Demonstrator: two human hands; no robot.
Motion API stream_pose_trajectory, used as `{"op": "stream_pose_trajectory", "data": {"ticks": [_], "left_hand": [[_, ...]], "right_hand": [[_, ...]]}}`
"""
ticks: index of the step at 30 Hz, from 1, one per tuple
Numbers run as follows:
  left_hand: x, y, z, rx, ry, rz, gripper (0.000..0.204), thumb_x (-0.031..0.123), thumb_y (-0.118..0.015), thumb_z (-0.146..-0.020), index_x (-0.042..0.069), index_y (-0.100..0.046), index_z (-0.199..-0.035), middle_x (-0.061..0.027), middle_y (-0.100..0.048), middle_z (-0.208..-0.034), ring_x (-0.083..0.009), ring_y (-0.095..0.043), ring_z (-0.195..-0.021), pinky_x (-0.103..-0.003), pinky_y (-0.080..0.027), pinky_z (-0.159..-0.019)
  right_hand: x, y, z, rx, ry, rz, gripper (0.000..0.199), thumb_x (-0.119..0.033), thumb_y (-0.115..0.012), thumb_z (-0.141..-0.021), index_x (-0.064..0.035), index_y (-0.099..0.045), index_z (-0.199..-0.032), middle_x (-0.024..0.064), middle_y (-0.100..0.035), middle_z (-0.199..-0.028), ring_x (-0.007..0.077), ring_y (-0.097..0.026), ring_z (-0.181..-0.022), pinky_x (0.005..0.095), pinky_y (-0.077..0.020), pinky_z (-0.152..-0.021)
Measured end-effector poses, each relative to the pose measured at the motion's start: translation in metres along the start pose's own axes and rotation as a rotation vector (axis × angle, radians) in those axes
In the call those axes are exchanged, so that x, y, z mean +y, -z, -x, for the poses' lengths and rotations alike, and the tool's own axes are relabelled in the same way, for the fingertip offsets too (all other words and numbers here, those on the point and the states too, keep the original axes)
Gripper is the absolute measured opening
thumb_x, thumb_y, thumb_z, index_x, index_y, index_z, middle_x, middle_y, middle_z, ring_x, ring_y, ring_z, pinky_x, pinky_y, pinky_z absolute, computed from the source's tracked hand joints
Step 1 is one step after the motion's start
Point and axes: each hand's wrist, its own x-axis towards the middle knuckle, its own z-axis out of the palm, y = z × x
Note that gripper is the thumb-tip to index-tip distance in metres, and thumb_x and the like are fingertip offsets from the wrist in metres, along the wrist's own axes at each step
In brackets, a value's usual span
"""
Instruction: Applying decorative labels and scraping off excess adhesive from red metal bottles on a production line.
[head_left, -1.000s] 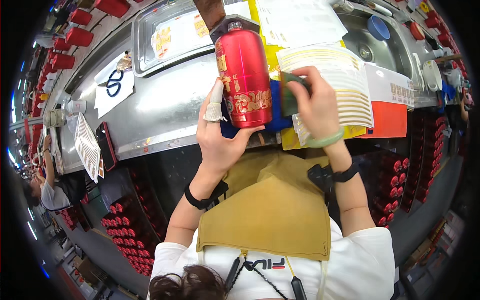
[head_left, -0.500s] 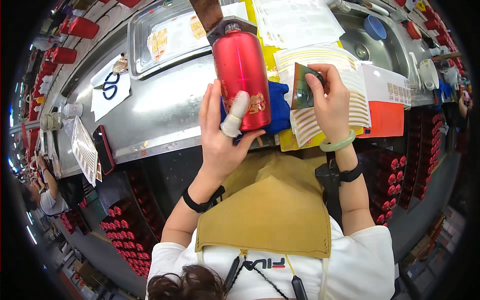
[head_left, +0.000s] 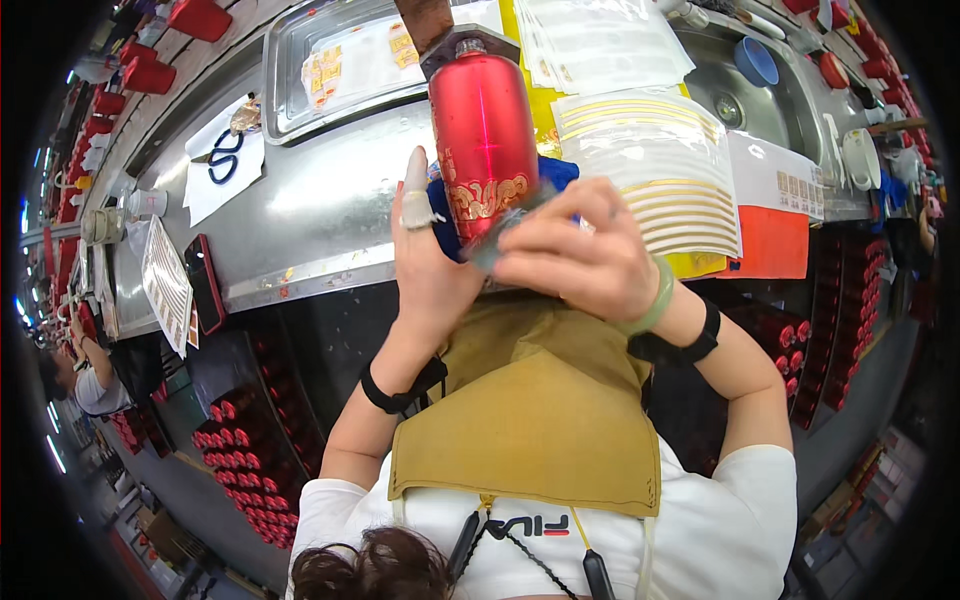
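Observation:
A red metal bottle with gold decoration lies over the steel counter, its neck held by a brown fixture at the top. My left hand cups its lower left side, with the white-wrapped index finger pointing up alongside it. My right hand presses a small grey-green card against the bottle's lower front, over the gold pattern. A blue cloth lies under the bottle.
Sheets of gold strip decals lie on yellow and orange pads to the right. A steel tray with decal sheets sits at the back left. Scissors and a red phone rest on the counter's left. Several red bottles stand below.
My right hand has moved left from beside the decal sheets and now presses the small card on the bottle's lower front. My left hand has slid lower along the bottle's left side.

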Motion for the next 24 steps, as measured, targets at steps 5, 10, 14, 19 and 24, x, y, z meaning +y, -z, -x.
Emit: {"op": "stream_pose_trajectory", "data": {"ticks": [5, 10, 14, 19, 24], "left_hand": [[-0.004, 0.000, -0.009, -0.095, 0.216, 0.234, 0.101, 0.014, -0.091, -0.072, -0.002, -0.036, -0.154, -0.0242, -0.058, -0.139, -0.0429, -0.055, -0.127, -0.050, -0.040, -0.112], [-0.002, 0.007, -0.015, -0.111, 0.132, 0.144, 0.098, 0.015, -0.090, -0.071, -0.001, -0.040, -0.153, -0.0214, -0.067, -0.129, -0.0414, -0.062, -0.120, -0.049, -0.038, -0.118], [0.006, 0.009, -0.003, 0.023, 0.027, 0.002, 0.094, 0.014, -0.090, -0.071, 0.001, -0.044, -0.152, -0.0195, -0.067, -0.127, -0.0398, -0.062, -0.119, -0.047, -0.038, -0.118], [-0.006, 0.005, -0.015, -0.186, 0.239, 0.286, 0.099, 0.010, -0.088, -0.074, -0.001, -0.035, -0.157, -0.0200, -0.059, -0.146, -0.0279, -0.063, -0.126, -0.040, -0.049, -0.108], [0.002, 0.014, -0.001, 0.025, -0.077, -0.111, 0.095, 0.007, -0.085, -0.076, -0.003, -0.035, -0.156, -0.0215, -0.060, -0.143, -0.0284, -0.061, -0.129, -0.040, -0.042, -0.115]], "right_hand": [[0.041, -0.005, -0.031, 0.164, -0.169, 0.166, 0.021, -0.009, -0.074, -0.080, -0.0153, -0.071, -0.099, -0.0002, -0.069, -0.090, 0.0235, -0.059, -0.081, 0.0353, -0.0453, -0.078], [0.003, -0.009, -0.023, 0.009, 0.048, -0.046, 0.019, -0.011, -0.075, -0.077, -0.0154, -0.072, -0.096, -0.0002, -0.069, -0.091, 0.0224, -0.059, -0.080, 0.0346, -0.0434, -0.075], [0.037, -0.002, -0.039, 0.117, -0.186, 0.178, 0.023, -0.005, -0.077, -0.079, -0.0126, -0.076, -0.100, 0.0004, -0.074, -0.094, 0.0212, -0.060, -0.080, 0.0347, -0.0445, -0.079], [0.005, -0.008, -0.018, -0.018, 0.087, 0.035, 0.017, -0.017, -0.070, -0.082, -0.0200, -0.072, -0.098, -0.0050, -0.067, -0.088, 0.0155, -0.058, -0.084, 0.0340, -0.0445, -0.080], [0.045, 0.000, -0.025, 0.163, -0.185, 0.256, 0.018, -0.012, -0.076, -0.080, -0.0170, -0.073, -0.097, -0.0016, -0.067, -0.088, 0.0202, -0.059, -0.080, 0.0347, -0.0432, -0.085]]}}
